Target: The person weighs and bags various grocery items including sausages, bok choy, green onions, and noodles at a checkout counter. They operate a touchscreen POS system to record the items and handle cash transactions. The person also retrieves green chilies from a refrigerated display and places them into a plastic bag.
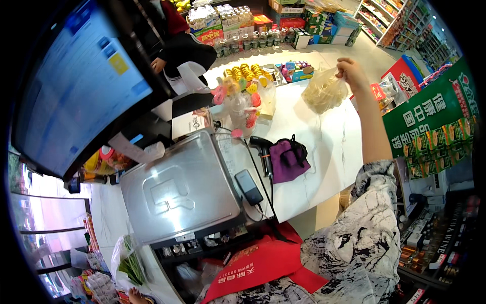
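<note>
My right hand (351,74), at the end of an outstretched arm, pinches the top of a thin plastic bag (324,93) with pale yellowish contents. The bag hangs at the far right part of the white marble-patterned counter (334,152). At the bottom left edge, my left hand (135,295) is only partly in view. Just above it lies a clear plastic bag (123,262) of long green vegetables (131,268). Whether the left hand grips that bag cannot be told. In front of me, a purple drawstring pouch (288,163) lies beside a black handheld barcode scanner (262,152).
A steel weighing-scale platform (182,190) fills the middle, with a power bank (248,187) and cables beside it. A monitor (79,83) looms at the left. Behind a jar of colourful lollipops (241,110), a person in dark clothing (186,49) is across the counter.
</note>
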